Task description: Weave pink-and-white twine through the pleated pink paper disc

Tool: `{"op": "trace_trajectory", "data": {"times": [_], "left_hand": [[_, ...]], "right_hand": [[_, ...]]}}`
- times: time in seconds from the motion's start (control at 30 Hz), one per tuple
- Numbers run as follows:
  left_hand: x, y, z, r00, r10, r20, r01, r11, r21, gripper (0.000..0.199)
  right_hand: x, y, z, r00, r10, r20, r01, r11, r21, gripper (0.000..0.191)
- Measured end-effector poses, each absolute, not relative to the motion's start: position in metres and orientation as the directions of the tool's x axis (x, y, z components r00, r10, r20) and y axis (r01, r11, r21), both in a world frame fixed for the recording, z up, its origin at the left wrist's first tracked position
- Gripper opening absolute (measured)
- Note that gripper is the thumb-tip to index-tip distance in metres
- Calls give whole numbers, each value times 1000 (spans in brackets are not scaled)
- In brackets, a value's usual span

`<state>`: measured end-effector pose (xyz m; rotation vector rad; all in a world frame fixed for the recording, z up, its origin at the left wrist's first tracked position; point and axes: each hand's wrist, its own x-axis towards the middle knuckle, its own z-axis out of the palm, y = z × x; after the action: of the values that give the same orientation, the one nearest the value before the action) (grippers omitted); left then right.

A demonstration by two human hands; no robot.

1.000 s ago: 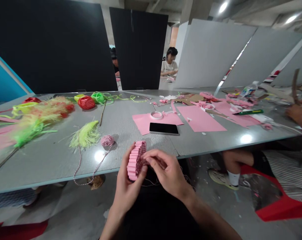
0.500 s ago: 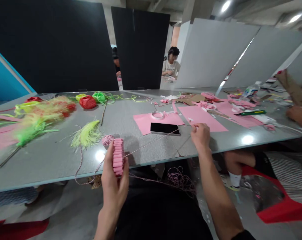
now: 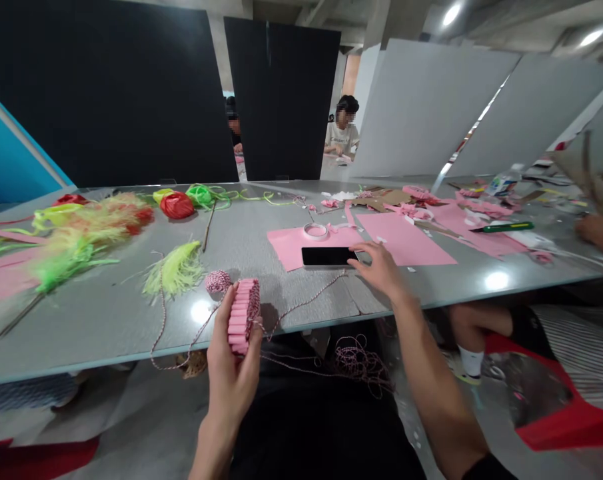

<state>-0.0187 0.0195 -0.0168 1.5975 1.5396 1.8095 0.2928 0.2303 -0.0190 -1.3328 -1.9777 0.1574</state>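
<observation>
My left hand (image 3: 234, 360) is wrapped round a ribbed bundle of pink rolled paper tubes (image 3: 240, 317), held just over the table's front edge. Red-and-white string (image 3: 306, 298) runs from the bundle across the tabletop, its slack end lying below the phone. My right hand (image 3: 381, 270) reaches over the right end of a black-screened phone (image 3: 328, 257), thumb and forefinger apart; whether they touch it I cannot tell. Behind the bundle sits a ball of the same string (image 3: 218, 281).
Pink paper sheets (image 3: 286, 247) and a tape roll (image 3: 315, 231) lie around the phone. Fringed green strands (image 3: 176, 270) and a red yarn ball (image 3: 176, 205) are to the left. A green cutter (image 3: 506, 227) lies right. Tangled string (image 3: 361, 363) hangs below the edge. A co-worker's arm (image 3: 596, 230) shows at right.
My right hand has let go of the string and moved left to the phone's end. The string, taut before, now lies slack. The bundle has turned and shifted slightly right.
</observation>
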Motion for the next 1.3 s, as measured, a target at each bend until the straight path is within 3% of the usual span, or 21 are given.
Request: {"op": "trace_trajectory", "data": {"times": [0.13,0.27,0.4,0.53,0.8,1.3], "left_hand": [[-16,20,-20,-416,752,511,361,-380,852,61],[-9,21,-24,-482,743,464,319,-344,883,60],[-3,22,-28,-527,724,444,293,-336,895,62],[-3,23,-31,-502,739,450,265,-364,893,67],[-5,23,-28,-509,758,408,214,-348,913,63],[-8,26,-32,-493,752,438,225,-376,899,65]], "right_hand": [[289,258,-15,-278,879,387,748,451,-487,65],[292,267,-19,-330,897,296,748,439,-498,67],[292,262,-21,-329,894,302,744,443,-501,76],[284,260,-16,-213,890,402,770,406,-492,81],[287,258,-14,207,803,559,796,195,-573,80],[306,281,-35,342,812,473,691,124,-712,83]]}}
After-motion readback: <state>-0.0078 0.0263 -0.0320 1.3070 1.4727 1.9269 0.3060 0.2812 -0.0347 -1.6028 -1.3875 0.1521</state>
